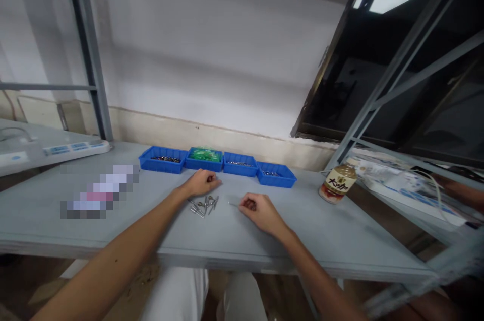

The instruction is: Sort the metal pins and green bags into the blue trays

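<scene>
My right hand (259,211) is closed in a pinch on a thin metal rod (233,203), which points left just above the table. My left hand (200,183) has its fingers curled together in front of the blue bins; whatever is at its fingertips is too small to make out. Just below that hand lies a loose pile of slim silver metal pieces (204,206), some with darker ends. Behind the hands, a row of blue bins holds small brownish metal parts (165,158), green plastic pieces (204,154), thin metal rods (241,164) and small silver parts (270,173).
A bottle with a brown label (338,182) stands to the right on the grey table (313,240). A blurred-out flat item (102,192) lies at left, near a white power strip (77,147). Metal shelf posts (99,84) rise on both sides. Another person's arm (463,197) shows at far right.
</scene>
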The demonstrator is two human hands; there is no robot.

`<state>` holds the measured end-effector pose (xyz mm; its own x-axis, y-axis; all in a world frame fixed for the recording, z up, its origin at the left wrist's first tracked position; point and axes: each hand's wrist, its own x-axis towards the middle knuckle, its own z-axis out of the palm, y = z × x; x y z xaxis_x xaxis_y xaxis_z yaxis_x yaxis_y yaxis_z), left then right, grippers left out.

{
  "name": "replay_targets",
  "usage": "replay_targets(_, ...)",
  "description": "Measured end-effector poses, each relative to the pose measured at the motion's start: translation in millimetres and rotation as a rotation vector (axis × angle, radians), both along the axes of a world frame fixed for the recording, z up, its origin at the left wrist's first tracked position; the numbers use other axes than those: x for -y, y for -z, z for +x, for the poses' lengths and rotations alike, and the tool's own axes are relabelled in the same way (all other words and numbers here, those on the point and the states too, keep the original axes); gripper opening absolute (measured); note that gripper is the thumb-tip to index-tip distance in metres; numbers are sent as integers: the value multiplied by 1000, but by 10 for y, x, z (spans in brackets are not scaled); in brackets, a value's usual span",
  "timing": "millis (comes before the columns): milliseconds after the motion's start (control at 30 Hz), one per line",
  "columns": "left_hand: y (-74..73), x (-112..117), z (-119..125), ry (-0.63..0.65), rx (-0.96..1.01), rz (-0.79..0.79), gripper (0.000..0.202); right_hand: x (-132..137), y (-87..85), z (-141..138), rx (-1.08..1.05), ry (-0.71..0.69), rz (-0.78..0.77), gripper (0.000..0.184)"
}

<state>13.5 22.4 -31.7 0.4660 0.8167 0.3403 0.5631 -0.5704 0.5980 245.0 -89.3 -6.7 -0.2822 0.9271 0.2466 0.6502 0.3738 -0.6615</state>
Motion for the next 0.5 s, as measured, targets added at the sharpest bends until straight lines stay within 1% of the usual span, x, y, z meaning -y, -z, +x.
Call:
replay_targets(167,-69,35,31,39,33,-24,39,-470,25,-142,-188,119,42,3)
replay_targets(300,-98,34,43,30,49,-9,38,-821,64,-249,-289,115,51,5)
replay_targets(400,-86,18,43,14,58,0,36,-993,171,-305,-400,93,26,13)
replay_targets(500,-71,19,55,38,60,-19,32,-1070,299,-315,-520,105,4,24)
